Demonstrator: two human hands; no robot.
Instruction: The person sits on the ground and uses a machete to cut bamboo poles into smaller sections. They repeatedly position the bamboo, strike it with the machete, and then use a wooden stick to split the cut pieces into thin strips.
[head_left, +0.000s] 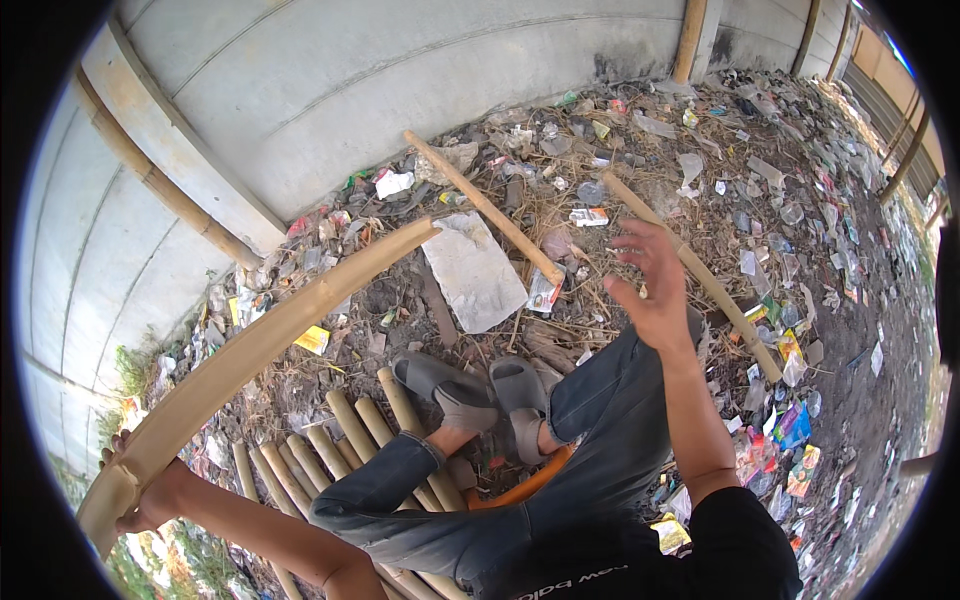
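Bamboo strip [270, 340], wide and pale, runs diagonally across the left side, near end at lower left, far end up by the middle of the view. Left hand [160, 497] is wrapped round it close to the near end, by a node, fingers on one edge and the heel of the hand on the other. Person sits low in a black T-shirt [740, 545] and blue jeans [610, 420], knees bent, with a curved orange item [527, 487] under the legs. Row of cut bamboo lengths [400, 402] lies side by side at left, partly under the left leg. Grey slippers [430, 376] on both feet, set on littered ground. Right hand [652, 290] is raised beyond the right knee, fingers spread and loosely curved, holding nothing. White slab [475, 280] lies flat ahead of the feet; strip's far tip overlaps its upper left corner in view, can't tell if it touches. Yellow packet [313, 340] sits just right of the strip. Bamboo stick [735, 322] lies past the right hand, slanting down to the right. Second stick [485, 208] lies beyond the slab, same slant. Grey panel wall [400, 80] closes the back, with a bamboo pole [160, 185] leaning at left.
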